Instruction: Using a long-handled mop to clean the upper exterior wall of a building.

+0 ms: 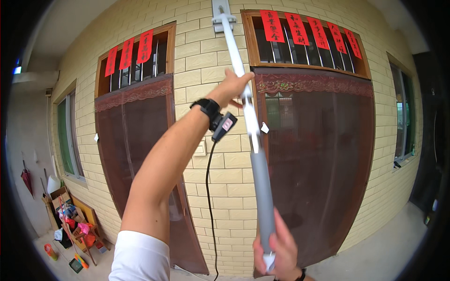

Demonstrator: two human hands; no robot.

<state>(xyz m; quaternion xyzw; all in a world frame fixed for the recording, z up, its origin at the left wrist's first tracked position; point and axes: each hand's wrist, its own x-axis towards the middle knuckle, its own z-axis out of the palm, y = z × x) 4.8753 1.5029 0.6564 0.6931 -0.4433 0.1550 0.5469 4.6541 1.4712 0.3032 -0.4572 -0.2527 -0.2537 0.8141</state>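
Observation:
A long-handled flat mop (233,46) slants up the wall in front of me. Its narrow flat head (220,10) lies against the bricks between two doorways, cut off by the top edge. My left hand (232,88), arm stretched out, is wrapped around the white upper pole. Lower down, my right hand (280,246) closes around the end of the grey grip (263,187), somewhat blurred. A black strap with a small box (225,126) sits on my left wrist, and a black cable (209,187) hangs from it.
Brown mesh curtains cover the left doorway (136,150) and right doorway (318,164); red paper strips (272,25) hang above. Cluttered boxes and bags (75,215) stand at lower left, near a dustpan (76,265). A wall switch (200,149) sits beside my forearm. Windows flank both sides.

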